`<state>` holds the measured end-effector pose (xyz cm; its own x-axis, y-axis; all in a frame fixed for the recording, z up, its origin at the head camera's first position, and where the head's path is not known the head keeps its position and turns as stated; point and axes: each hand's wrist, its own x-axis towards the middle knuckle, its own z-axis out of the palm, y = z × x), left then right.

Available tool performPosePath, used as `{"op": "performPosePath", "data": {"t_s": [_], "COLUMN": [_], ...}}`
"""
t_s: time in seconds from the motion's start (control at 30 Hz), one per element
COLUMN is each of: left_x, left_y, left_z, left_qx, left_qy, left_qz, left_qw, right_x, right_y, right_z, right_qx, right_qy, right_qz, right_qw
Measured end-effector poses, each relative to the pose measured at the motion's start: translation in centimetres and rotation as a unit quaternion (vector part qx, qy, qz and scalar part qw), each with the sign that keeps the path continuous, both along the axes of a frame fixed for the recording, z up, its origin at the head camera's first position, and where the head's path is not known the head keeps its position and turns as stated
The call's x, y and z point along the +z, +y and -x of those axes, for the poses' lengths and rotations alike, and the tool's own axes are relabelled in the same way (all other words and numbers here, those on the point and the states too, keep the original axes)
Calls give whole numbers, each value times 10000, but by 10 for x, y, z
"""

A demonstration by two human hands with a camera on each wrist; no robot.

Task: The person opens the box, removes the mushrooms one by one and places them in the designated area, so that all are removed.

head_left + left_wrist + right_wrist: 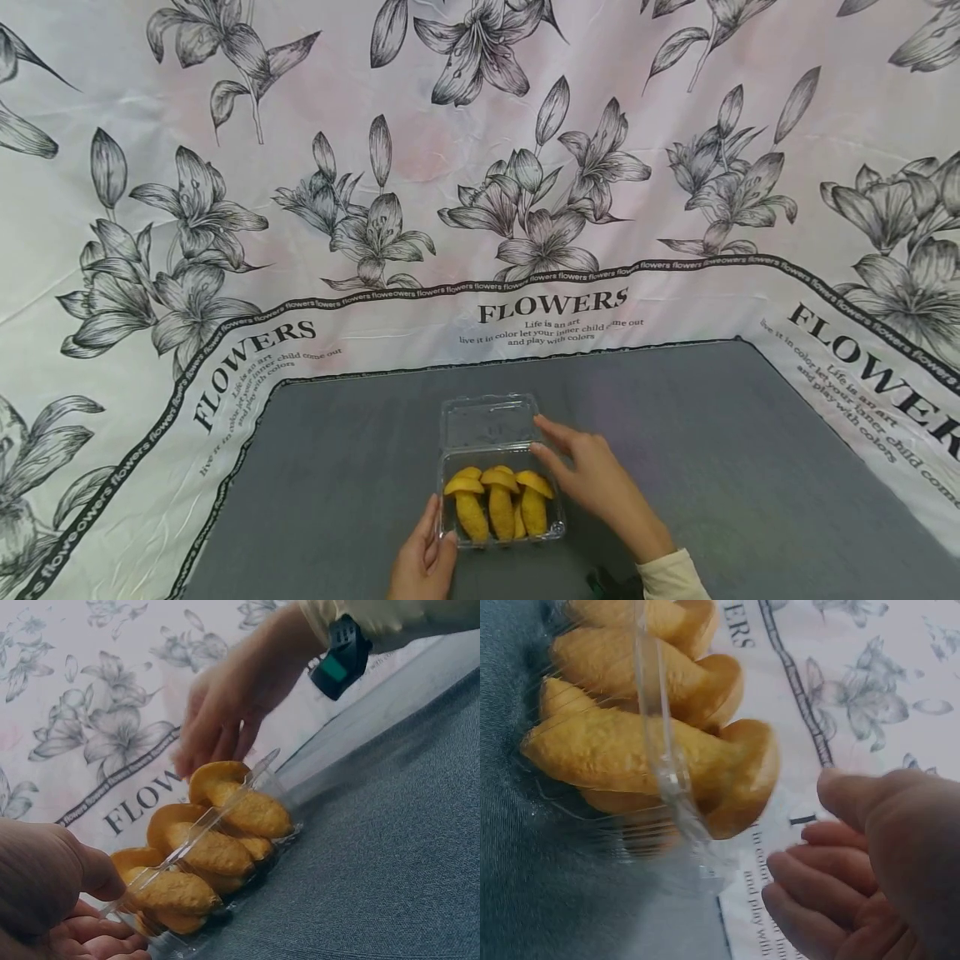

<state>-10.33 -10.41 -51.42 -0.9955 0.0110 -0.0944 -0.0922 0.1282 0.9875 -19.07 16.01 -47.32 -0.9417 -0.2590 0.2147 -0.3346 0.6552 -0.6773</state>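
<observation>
A clear plastic clamshell box (557, 531) sits on the grey surface, its lid (489, 423) swung up and back at the far side. Several yellow mushrooms (500, 502) lie side by side in the base, caps toward the lid. My left hand (425, 560) grips the box's left side; the left wrist view shows its thumb (101, 876) on the rim with the fingers lower down. My right hand (596, 477) is at the right edge of the lid, near the hinge. In the right wrist view, its relaxed fingers (810, 892) stand apart from the box, holding nothing.
Grey cloth (352, 450) covers the table around the box. A white floral curtain (420, 325) rises along the back and both sides. A dark device with a green face (341, 664) is strapped near my right wrist, by a pale sleeve (671, 575).
</observation>
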Motion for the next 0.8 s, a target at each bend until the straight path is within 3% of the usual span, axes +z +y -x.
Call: {"op": "performPosePath", "data": {"t_s": [0.23, 0.4, 0.57, 0.8], "left_x": [1, 0, 1, 1], "left_y": [1, 0, 1, 1], "left_z": [1, 2, 2, 0], "left_qx": [-30, -13, 42, 61], "left_qy": [-182, -256, -246, -184], "left_qz": [99, 53, 43, -31], "left_qw": [9998, 9997, 9997, 9998], "right_x": [14, 11, 7, 0], "right_y": [4, 4, 3, -1], "right_z": [-21, -27, -31, -33], "right_qx": [672, 941, 1050, 944], "right_qy": [160, 285, 436, 423], "right_qz": [-535, -784, -906, -657], "right_qw": [9962, 9921, 9894, 9925]}}
